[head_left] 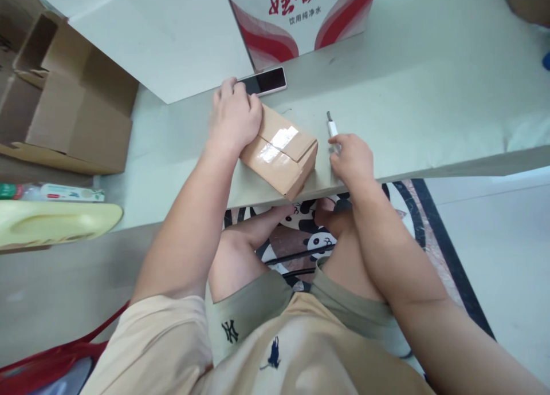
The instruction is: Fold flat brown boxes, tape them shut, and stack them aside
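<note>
A small brown cardboard box [283, 154], sealed with clear tape, lies on the pale green table [408, 109] near its front edge. My left hand [234, 117] rests on the box's far left corner, fingers curled over it. My right hand [350, 157] is just right of the box, shut on a small white utility knife [332, 127] whose blade end points away from me. The knife is apart from the box.
A phone [265, 81] lies face up behind my left hand. A red-and-white printed carton [301, 11] stands at the back. An open empty cardboard box [64, 97] sits at the left, with a yellow object [51, 223] below it.
</note>
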